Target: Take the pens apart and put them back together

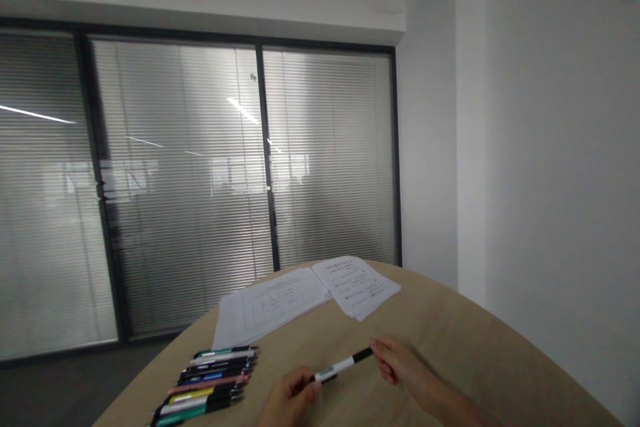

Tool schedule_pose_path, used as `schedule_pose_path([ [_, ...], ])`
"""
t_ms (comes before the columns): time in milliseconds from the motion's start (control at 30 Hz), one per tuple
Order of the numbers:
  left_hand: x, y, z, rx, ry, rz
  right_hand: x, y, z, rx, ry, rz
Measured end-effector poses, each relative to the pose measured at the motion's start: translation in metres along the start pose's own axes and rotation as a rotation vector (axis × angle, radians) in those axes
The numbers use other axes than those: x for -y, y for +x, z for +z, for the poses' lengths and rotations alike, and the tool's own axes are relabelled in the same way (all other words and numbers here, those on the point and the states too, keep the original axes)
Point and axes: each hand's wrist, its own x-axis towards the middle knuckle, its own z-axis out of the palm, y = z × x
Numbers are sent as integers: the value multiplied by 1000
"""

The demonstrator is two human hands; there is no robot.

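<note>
Held pen (345, 365): white with black ends, slanting between your hands, to the right of the pen row (203, 385).
Left hand (295, 395): your grip pinches the pen's lower end, nearest the pen row.
Right hand (393, 360): your grip pinches the upper black end, farther right of the row.
Slip risk: a loosened fingertip pinch could drop the pen onto the table (425, 313).
Row risk: swinging your left hand wide could knock the pen row, perhaps rolling pens.
Papers (273, 307): beyond the row; a careless reach could crease them.
</note>
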Motion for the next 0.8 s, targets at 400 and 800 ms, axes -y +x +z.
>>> schedule_pose_path([
  [400, -5, -19, 9, 77, -285, -186, -8, -7, 12, -154, -92, -72],
  [800, -10, -19, 0, 175, -560, -406, 3, -20, 16, -158, -290, -217],
])
